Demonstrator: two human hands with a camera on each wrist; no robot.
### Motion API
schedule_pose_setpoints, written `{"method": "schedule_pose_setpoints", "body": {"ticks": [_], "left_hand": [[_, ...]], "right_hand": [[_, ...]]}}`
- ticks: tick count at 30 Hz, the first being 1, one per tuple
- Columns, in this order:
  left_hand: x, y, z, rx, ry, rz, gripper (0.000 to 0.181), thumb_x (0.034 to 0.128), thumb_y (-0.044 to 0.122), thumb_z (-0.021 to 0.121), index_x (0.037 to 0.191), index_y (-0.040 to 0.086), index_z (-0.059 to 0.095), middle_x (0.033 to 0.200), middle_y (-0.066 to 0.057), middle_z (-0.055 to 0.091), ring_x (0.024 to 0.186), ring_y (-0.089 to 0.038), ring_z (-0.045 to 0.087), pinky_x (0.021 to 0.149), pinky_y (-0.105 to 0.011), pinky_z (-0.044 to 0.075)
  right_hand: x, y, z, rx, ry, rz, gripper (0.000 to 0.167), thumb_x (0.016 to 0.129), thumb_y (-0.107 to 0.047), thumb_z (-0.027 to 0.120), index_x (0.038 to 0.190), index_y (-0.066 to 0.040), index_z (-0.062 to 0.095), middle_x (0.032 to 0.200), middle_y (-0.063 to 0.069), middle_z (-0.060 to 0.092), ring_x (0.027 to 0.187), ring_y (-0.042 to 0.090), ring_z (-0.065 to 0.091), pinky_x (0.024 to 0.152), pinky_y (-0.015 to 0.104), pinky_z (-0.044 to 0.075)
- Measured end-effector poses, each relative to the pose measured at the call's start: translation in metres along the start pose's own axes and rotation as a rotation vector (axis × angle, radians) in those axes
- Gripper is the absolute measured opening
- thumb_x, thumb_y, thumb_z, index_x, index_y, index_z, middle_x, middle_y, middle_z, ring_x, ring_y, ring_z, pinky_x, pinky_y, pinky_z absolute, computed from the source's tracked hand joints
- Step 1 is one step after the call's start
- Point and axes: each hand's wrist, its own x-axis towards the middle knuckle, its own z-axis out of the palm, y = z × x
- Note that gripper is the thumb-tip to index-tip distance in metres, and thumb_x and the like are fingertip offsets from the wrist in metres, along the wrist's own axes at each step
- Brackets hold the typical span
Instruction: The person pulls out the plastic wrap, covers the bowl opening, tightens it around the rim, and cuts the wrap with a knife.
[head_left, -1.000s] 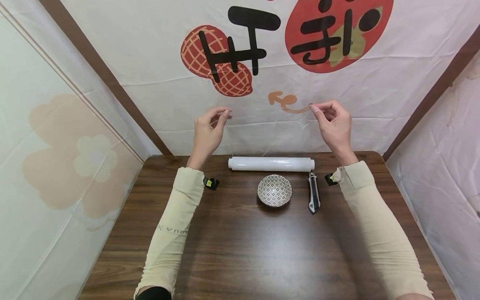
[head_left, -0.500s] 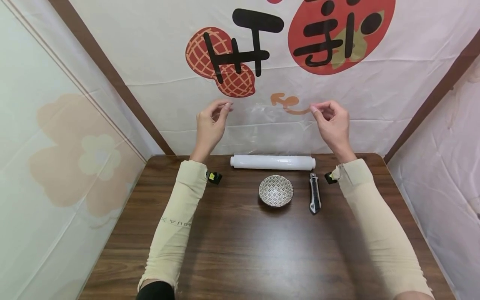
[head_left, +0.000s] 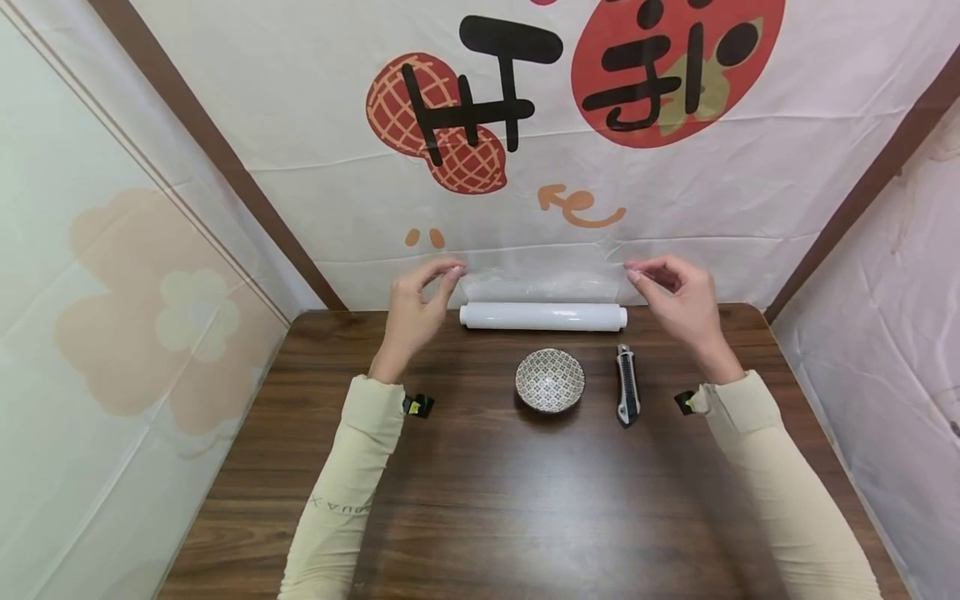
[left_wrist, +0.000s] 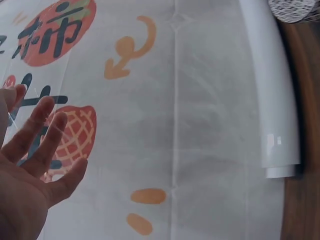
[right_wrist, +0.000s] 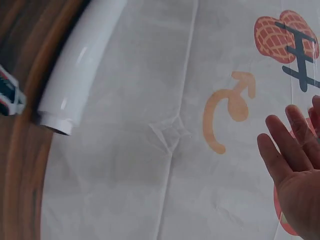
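Observation:
A white roll of cling film (head_left: 543, 317) lies along the far edge of the table. From it a sheet of clear film (head_left: 543, 285) stretches up, hard to see against the pale backdrop. My left hand (head_left: 420, 304) pinches the sheet's left corner between thumb and forefinger. At the right corner, my right hand (head_left: 681, 302) pinches it the same way. Both hands are raised above the far table edge, one beyond each end of the roll. In the wrist views the other fingers of the left hand (left_wrist: 37, 160) and right hand (right_wrist: 295, 170) are spread loosely.
A small patterned bowl (head_left: 550, 381) stands on the wooden table (head_left: 525, 517) just in front of the roll. To its right lies a utility knife (head_left: 627, 387). A printed cloth backdrop (head_left: 315, 200) hangs behind the table, with cloth on both sides.
Both hands have come lower, bringing the film's edge down closer to the roll. The roll has shifted slightly toward the far edge. Bowl and knife stay put.

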Motion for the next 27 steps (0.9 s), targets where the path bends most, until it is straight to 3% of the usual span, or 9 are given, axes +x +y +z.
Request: {"method": "schedule_pose_setpoints", "body": {"ticks": [6, 16, 21, 27], "left_hand": [[-0.034, 0.002, 0.004, 0.013, -0.021, -0.037, 0.017, 0.1047, 0.013, 0.065, 0.114, 0.006, 0.077, 0.11, -0.01, 0.08, 0.11, -0.026, 0.075, 0.105, -0.045, 0.056], [-0.08, -0.001, 0.009, 0.046, -0.061, -0.097, 0.014, 0.1031, 0.012, 0.067, 0.113, 0.011, 0.077, 0.108, -0.005, 0.079, 0.103, -0.019, 0.074, 0.093, -0.031, 0.057], [-0.098, -0.005, 0.014, 0.038, -0.089, -0.1, 0.015, 0.1024, 0.01, 0.068, 0.113, 0.013, 0.077, 0.108, -0.004, 0.079, 0.103, -0.017, 0.073, 0.094, -0.034, 0.058], [-0.109, -0.005, 0.019, 0.028, -0.073, -0.112, 0.013, 0.1015, 0.01, 0.069, 0.11, 0.013, 0.077, 0.106, -0.003, 0.079, 0.102, -0.017, 0.073, 0.09, -0.036, 0.059]], "right_hand": [[-0.028, 0.003, -0.006, -0.049, -0.064, 0.037, 0.01, 0.095, -0.001, 0.075, 0.104, 0.003, 0.077, 0.112, 0.023, 0.078, 0.099, 0.002, 0.074, 0.087, 0.012, 0.057], [-0.064, 0.012, -0.007, -0.095, -0.108, 0.027, 0.011, 0.094, 0.0, 0.077, 0.105, -0.001, 0.079, 0.112, 0.019, 0.08, 0.104, 0.001, 0.074, 0.094, 0.01, 0.054], [-0.077, 0.019, -0.01, -0.113, -0.13, 0.012, 0.017, 0.092, 0.006, 0.075, 0.106, -0.003, 0.079, 0.111, 0.02, 0.079, 0.106, -0.008, 0.071, 0.095, 0.009, 0.053], [-0.091, 0.024, -0.012, -0.156, -0.142, 0.024, 0.018, 0.092, 0.002, 0.077, 0.108, -0.005, 0.081, 0.111, 0.015, 0.081, 0.107, -0.016, 0.067, 0.095, 0.007, 0.051]]}}
